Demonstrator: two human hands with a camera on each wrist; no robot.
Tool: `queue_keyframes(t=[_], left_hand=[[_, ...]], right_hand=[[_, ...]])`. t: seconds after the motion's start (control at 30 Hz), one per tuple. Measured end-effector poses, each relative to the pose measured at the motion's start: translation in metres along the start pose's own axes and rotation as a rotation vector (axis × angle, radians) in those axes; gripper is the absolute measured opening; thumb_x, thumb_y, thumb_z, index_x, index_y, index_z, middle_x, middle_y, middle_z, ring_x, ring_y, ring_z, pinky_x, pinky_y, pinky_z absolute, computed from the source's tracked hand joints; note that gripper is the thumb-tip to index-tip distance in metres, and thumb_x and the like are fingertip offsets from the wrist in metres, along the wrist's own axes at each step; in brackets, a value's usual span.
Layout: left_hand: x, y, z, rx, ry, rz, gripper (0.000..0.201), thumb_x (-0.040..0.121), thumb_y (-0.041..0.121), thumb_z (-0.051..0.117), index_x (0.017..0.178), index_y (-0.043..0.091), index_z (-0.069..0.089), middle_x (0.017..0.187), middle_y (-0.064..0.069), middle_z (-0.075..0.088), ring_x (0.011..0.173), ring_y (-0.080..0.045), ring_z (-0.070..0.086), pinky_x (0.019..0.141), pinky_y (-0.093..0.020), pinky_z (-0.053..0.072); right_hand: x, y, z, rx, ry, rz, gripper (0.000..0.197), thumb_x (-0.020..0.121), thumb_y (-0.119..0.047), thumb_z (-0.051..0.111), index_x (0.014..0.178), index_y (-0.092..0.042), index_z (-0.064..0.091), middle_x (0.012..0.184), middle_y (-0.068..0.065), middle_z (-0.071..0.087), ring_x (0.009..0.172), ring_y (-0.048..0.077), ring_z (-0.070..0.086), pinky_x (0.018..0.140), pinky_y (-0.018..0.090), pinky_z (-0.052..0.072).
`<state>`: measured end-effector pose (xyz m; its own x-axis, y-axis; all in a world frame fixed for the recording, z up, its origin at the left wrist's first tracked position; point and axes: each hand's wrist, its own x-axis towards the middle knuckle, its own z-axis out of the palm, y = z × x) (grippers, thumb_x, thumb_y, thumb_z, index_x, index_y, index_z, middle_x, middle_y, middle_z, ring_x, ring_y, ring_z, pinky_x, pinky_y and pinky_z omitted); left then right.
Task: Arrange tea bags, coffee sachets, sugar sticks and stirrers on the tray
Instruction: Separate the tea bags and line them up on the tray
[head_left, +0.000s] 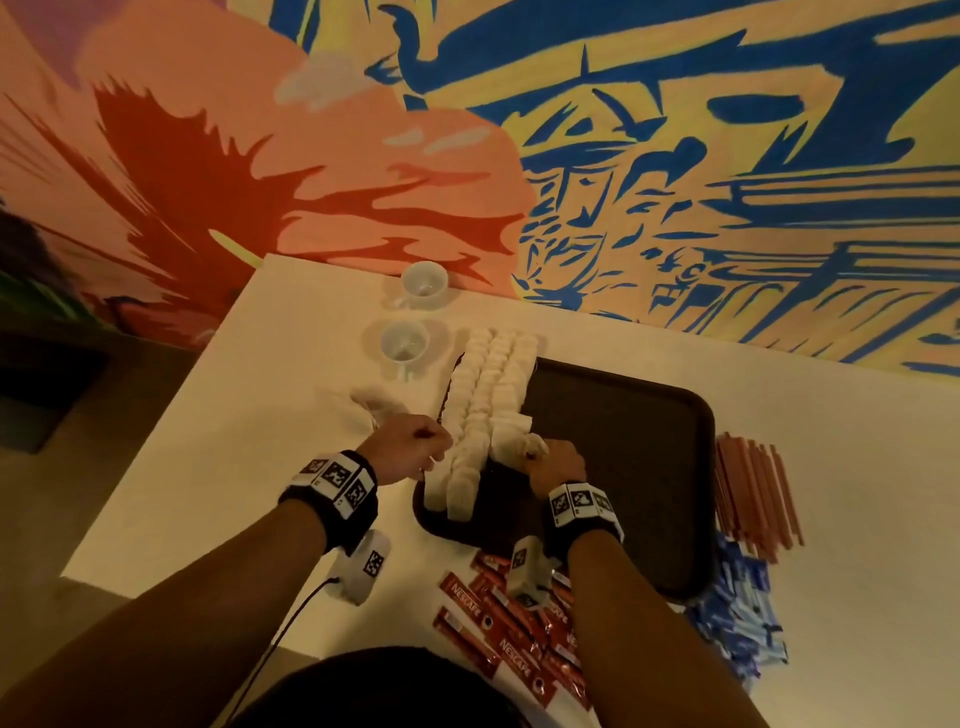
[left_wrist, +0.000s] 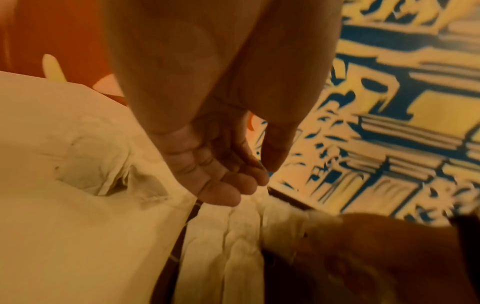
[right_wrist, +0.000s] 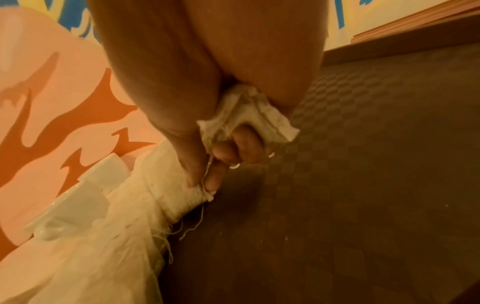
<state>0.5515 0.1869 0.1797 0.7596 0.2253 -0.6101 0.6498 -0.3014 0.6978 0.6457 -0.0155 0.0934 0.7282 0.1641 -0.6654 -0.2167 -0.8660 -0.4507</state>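
Observation:
A dark brown tray (head_left: 623, 467) lies on the white table. Three rows of white tea bags (head_left: 488, 395) run along its left side. My right hand (head_left: 556, 462) grips a small bunch of tea bags (right_wrist: 272, 121) in its curled fingers, while the thumb and forefinger (right_wrist: 207, 181) pinch the corner of a bag at the near end of the right-hand row (right_wrist: 145, 205). My left hand (head_left: 410, 447) hovers at the left edge of the rows, its fingers (left_wrist: 221, 185) loosely curled and holding nothing. Red coffee sachets (head_left: 498, 623), blue sugar sticks (head_left: 737, 613) and reddish stirrers (head_left: 753, 488) lie off the tray.
Two white cups (head_left: 423, 283) (head_left: 404, 343) stand at the back left by the painted wall. A few loose tea bags (head_left: 371, 402) (left_wrist: 98, 168) lie on the table left of the tray. The tray's textured floor (right_wrist: 363, 185) is bare to the right of the rows.

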Motion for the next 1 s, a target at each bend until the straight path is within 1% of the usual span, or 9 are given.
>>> queue_keyframes(t=[0.07,0.13,0.2,0.27,0.37,0.5,0.67,0.77,1.0], left_hand=[[0.011,-0.011,0.007,0.138,-0.067,0.04,0.022,0.098,0.025,0.062,0.111,0.008,0.069,0.099,-0.006,0.069,0.079,-0.015,0.064,0.063,-0.021,0.054],[0.017,-0.015,0.014,0.272,-0.134,0.087,0.023,0.097,0.028,0.063,0.112,0.013,0.071,0.107,-0.001,0.07,0.094,-0.016,0.067,0.076,-0.024,0.055],[0.023,-0.015,0.024,0.405,-0.214,0.129,0.027,0.097,0.032,0.062,0.118,0.018,0.071,0.12,0.002,0.068,0.112,-0.017,0.062,0.092,-0.028,0.049],[0.026,-0.011,0.036,0.461,-0.294,0.129,0.033,0.097,0.034,0.061,0.127,0.022,0.066,0.129,0.003,0.062,0.119,-0.017,0.056,0.095,-0.026,0.042],[0.03,-0.003,0.055,0.467,-0.391,0.145,0.034,0.097,0.03,0.06,0.129,0.019,0.063,0.124,0.0,0.063,0.115,-0.019,0.058,0.091,-0.026,0.042],[0.029,0.006,0.071,0.389,-0.424,0.135,0.023,0.097,0.022,0.058,0.117,0.011,0.064,0.089,-0.002,0.065,0.076,-0.014,0.06,0.059,-0.015,0.046],[0.029,0.007,0.079,0.3,-0.41,0.075,0.026,0.095,0.023,0.06,0.12,0.013,0.062,0.102,-0.014,0.07,0.084,-0.027,0.068,0.064,-0.031,0.058],[0.029,0.012,0.082,0.27,-0.343,0.081,0.033,0.097,0.019,0.06,0.129,0.01,0.055,0.108,-0.01,0.066,0.085,-0.024,0.067,0.063,-0.027,0.057],[0.027,0.016,0.081,0.205,-0.269,0.138,0.046,0.096,0.008,0.057,0.14,0.011,0.044,0.105,-0.008,0.06,0.075,-0.016,0.058,0.06,-0.025,0.052]], right_hand=[[0.002,0.0,0.004,0.02,0.02,0.011,0.024,0.098,-0.026,0.062,0.115,-0.012,0.072,0.119,0.013,0.069,0.108,0.033,0.066,0.073,0.032,0.046],[0.003,0.0,0.006,0.042,0.05,0.014,0.022,0.096,-0.025,0.064,0.113,-0.012,0.072,0.116,0.012,0.07,0.108,0.034,0.066,0.073,0.033,0.045],[0.003,0.001,0.008,0.04,0.067,0.019,0.021,0.096,-0.024,0.063,0.112,-0.011,0.07,0.118,0.013,0.068,0.11,0.036,0.063,0.076,0.033,0.045],[0.002,0.003,0.008,0.052,0.093,0.027,0.024,0.094,-0.023,0.064,0.115,-0.011,0.066,0.121,0.015,0.066,0.112,0.037,0.061,0.08,0.035,0.047],[-0.002,0.005,0.006,0.154,0.125,0.052,0.033,0.09,-0.027,0.072,0.119,-0.013,0.066,0.119,0.013,0.067,0.112,0.036,0.062,0.088,0.039,0.051],[-0.003,0.009,0.002,0.196,0.105,0.009,0.025,0.087,-0.025,0.074,0.11,-0.014,0.073,0.111,0.01,0.072,0.105,0.03,0.067,0.087,0.037,0.055],[-0.005,0.007,-0.004,0.151,0.041,-0.025,0.019,0.094,-0.022,0.064,0.104,-0.009,0.075,0.11,0.015,0.072,0.103,0.033,0.067,0.091,0.043,0.055],[0.0,0.005,-0.006,0.171,0.095,0.0,0.026,0.098,-0.026,0.059,0.106,-0.006,0.073,0.11,0.018,0.071,0.103,0.036,0.066,0.088,0.041,0.054],[0.009,-0.004,-0.003,0.183,0.076,-0.07,0.029,0.094,-0.036,0.067,0.115,-0.016,0.072,0.113,0.009,0.072,0.103,0.03,0.067,0.086,0.037,0.054]])
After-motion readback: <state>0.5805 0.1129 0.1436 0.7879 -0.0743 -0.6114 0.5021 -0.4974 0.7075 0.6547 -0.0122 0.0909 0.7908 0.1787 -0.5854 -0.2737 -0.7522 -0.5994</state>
